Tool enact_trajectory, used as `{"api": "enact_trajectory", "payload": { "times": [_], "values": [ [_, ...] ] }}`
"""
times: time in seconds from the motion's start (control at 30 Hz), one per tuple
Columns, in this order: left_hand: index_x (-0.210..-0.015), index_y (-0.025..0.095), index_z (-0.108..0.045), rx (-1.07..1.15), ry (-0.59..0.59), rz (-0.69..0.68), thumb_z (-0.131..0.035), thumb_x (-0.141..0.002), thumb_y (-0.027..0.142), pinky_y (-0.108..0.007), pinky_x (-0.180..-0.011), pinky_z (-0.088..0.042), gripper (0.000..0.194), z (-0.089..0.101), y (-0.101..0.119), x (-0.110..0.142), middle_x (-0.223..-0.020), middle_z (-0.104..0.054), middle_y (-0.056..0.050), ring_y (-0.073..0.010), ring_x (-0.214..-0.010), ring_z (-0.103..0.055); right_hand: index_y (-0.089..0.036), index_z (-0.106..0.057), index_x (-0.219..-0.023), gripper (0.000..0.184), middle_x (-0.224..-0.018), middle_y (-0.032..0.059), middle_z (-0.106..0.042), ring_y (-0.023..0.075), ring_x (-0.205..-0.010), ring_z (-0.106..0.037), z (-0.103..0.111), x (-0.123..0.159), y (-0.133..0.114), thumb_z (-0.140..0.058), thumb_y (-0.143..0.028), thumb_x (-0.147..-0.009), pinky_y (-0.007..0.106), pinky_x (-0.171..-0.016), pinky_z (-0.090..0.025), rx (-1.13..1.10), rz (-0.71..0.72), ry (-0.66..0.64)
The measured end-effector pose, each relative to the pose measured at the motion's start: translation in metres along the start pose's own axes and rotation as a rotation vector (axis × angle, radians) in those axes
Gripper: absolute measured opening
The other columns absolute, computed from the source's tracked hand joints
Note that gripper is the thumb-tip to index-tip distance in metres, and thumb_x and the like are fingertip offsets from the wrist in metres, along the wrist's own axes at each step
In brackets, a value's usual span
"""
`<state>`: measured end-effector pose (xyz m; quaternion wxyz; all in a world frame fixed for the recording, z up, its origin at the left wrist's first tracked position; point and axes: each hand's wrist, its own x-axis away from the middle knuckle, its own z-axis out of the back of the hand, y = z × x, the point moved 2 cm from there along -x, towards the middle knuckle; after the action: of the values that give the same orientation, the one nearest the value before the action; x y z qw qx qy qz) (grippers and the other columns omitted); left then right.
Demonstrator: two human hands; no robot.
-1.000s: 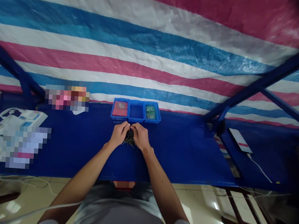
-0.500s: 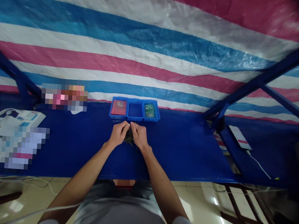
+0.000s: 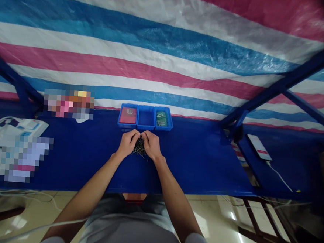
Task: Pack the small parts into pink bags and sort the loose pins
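A small heap of thin, dark and brassy pieces (image 3: 139, 149), screw-like or nail-like, lies on the blue table (image 3: 198, 161). My left hand (image 3: 126, 143) is curled against the heap's left side, and my right hand (image 3: 152, 146) against its right. Both hands have fingers bent in, thumbs and fingertips pinched close together at the heap's far edge. What the fingertips hold is hidden or too small to name. Just beyond them stand three joined blue bins: the left bin (image 3: 127, 126) has a red packet (image 3: 127, 115), the middle bin (image 3: 146, 127) shows its bare bottom, the right holds green packets (image 3: 161, 119).
A striped plastic sheet (image 3: 155, 54) hangs behind the table. Power strips (image 3: 34, 127) and white cables crowd the left end, near blurred items. A blue frame post (image 3: 263, 99) rises at right, with a phone (image 3: 259, 147) on a charging cable beyond it.
The view has shifted very slightly. Both hands stay at the heap in almost the same pose, and the bins have not moved.
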<state>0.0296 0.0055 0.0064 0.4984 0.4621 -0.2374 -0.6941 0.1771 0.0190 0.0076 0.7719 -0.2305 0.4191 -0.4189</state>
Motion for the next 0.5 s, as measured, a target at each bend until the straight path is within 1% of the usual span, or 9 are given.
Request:
{"api": "enact_trajectory", "payload": {
  "times": [0.13, 0.2, 0.27, 0.3, 0.37, 0.43, 0.5],
  "values": [
    [-0.079, 0.018, -0.057, -0.003, 0.003, -0.018, -0.045, -0.1, 0.036, -0.025, -0.066, -0.04, 0.03, 0.0001, 0.0014, 0.0, -0.071, -0.058, 0.0, -0.0126, -0.064, -0.052, -0.021, -0.05, -0.069, 0.046, -0.062, -0.0006, -0.052, 0.0133, -0.056, -0.047, -0.0022, -0.0003, 0.0026, -0.033, -0.043, -0.106, 0.026, -0.059, -0.033, 0.035, -0.042, -0.001],
    [-0.079, 0.018, -0.057, -0.007, 0.013, -0.013, -0.045, -0.1, 0.036, -0.025, -0.067, -0.04, 0.03, 0.0003, 0.0018, -0.0002, -0.071, -0.058, 0.0, -0.0129, -0.065, -0.053, -0.02, -0.051, -0.066, 0.05, -0.06, -0.0011, -0.051, 0.0128, -0.054, -0.048, -0.0013, -0.0009, 0.0031, -0.033, -0.045, -0.106, 0.026, -0.058, -0.033, 0.015, -0.062, -0.015],
    [-0.078, 0.018, -0.057, -0.01, 0.022, 0.005, -0.045, -0.1, 0.037, -0.025, -0.064, -0.039, 0.032, 0.0003, 0.0013, -0.0004, -0.068, -0.056, 0.001, -0.0127, -0.063, -0.051, -0.02, -0.056, -0.067, 0.05, -0.061, -0.0008, -0.055, 0.013, -0.056, -0.051, 0.0008, -0.0017, 0.0026, -0.035, -0.046, -0.105, 0.025, -0.06, -0.036, -0.024, -0.068, -0.033],
    [-0.077, 0.018, -0.057, -0.01, 0.026, 0.014, -0.045, -0.1, 0.037, -0.025, -0.063, -0.038, 0.032, 0.0003, 0.0008, -0.0005, -0.067, -0.055, 0.001, -0.0125, -0.061, -0.05, -0.02, -0.06, -0.072, 0.048, -0.064, -0.0004, -0.058, 0.0134, -0.059, -0.054, 0.0021, -0.0021, 0.002, -0.037, -0.045, -0.105, 0.025, -0.062, -0.038, -0.047, -0.066, -0.037],
    [-0.076, 0.018, -0.057, -0.01, 0.041, 0.027, -0.045, -0.099, 0.038, -0.025, -0.061, -0.037, 0.033, 0.0002, -0.0006, -0.0007, -0.064, -0.052, 0.002, -0.0123, -0.06, -0.047, -0.02, -0.067, -0.088, 0.037, -0.075, 0.0015, -0.067, 0.0148, -0.067, -0.06, 0.0043, -0.0025, 0.0007, -0.042, -0.043, -0.104, 0.025, -0.067, -0.043, -0.098, -0.054, -0.026],
    [-0.075, 0.018, -0.056, -0.009, 0.061, 0.033, -0.046, -0.099, 0.038, -0.025, -0.061, -0.037, 0.033, 0.0003, -0.0018, -0.001, -0.064, -0.052, 0.002, -0.0124, -0.06, -0.047, -0.021, -0.068, -0.102, 0.029, -0.09, 0.0043, -0.071, 0.0168, -0.078, -0.065, 0.005, -0.0026, -0.0002, -0.047, -0.04, -0.102, 0.026, -0.075, -0.047, -0.14, -0.029, -0.008],
    [-0.074, 0.018, -0.056, -0.012, 0.072, 0.037, -0.047, -0.099, 0.039, -0.025, -0.062, -0.037, 0.034, 0.0001, -0.0023, -0.0013, -0.065, -0.054, 0.001, -0.0128, -0.061, -0.049, -0.021, -0.069, -0.103, 0.025, -0.097, 0.006, -0.072, 0.0182, -0.087, -0.066, 0.0041, -0.0023, 0.0, -0.048, -0.035, -0.101, 0.027, -0.08, -0.048, -0.161, -0.001, 0.004]
  ]
}}
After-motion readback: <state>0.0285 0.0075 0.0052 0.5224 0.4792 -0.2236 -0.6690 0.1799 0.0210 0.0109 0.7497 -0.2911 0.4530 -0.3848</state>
